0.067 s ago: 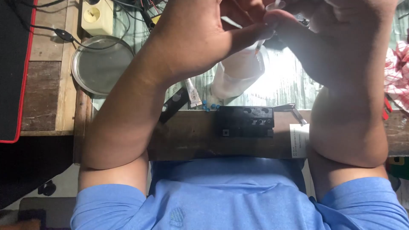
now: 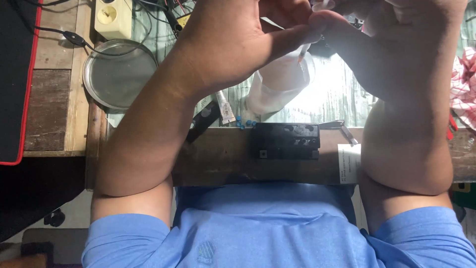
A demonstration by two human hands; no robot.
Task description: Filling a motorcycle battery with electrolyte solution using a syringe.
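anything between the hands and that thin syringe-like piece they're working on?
Nothing visible. The left hand and right hand meet at the top of the view, fingertips already pinching the thin piece directly. The white bottle sits below, apart from the grip.

Black block [image 2: 286, 141]; blue shirt [image 2: 277, 228]; red-white checked cloth [image 2: 463, 89]; cream socket [image 2: 113, 17].

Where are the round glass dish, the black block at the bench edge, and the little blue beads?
Round glass dish [image 2: 119, 74], head view, on the middle of its flat bottom.
Black block [image 2: 285, 141], head view, on the centre of its top face.
Blue beads [image 2: 244, 122], head view, on the small cluster beside the block.
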